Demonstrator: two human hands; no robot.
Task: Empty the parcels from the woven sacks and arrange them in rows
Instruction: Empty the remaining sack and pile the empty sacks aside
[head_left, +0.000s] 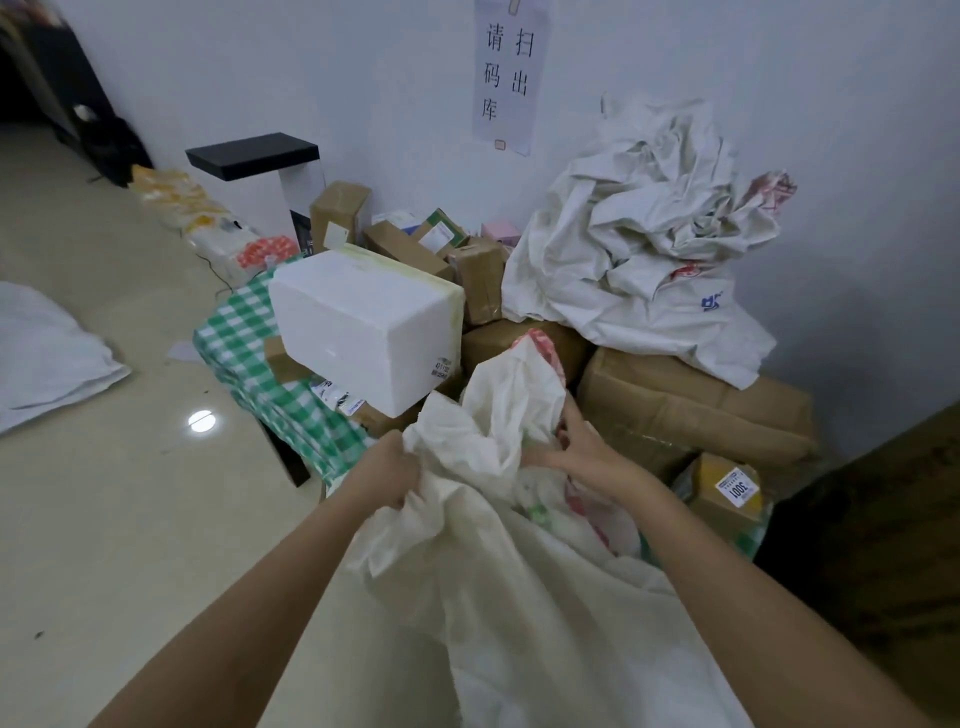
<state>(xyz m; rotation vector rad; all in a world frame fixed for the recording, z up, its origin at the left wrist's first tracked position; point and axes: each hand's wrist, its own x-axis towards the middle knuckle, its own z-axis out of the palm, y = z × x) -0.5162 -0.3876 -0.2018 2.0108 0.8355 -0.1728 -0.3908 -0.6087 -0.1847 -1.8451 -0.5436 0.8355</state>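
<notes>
A white woven sack (498, 597) lies in front of me with its mouth bunched up. My left hand (387, 473) grips the left edge of the sack's mouth. My right hand (576, 449) grips the bunched fabric on the right side of the opening. Parcels are heaped beyond the sack: a white foam box (363, 327), a large brown carton (691, 405), a green checked bag (249, 343) and a small box with a white label (727, 493). What is inside the sack is mostly hidden.
A pile of emptied white sacks (649, 244) rests on cartons against the wall. Small brown boxes (415, 244) stand behind the foam box. Another white sack (47, 353) lies on the floor at left. Dark furniture (878, 545) stands at right.
</notes>
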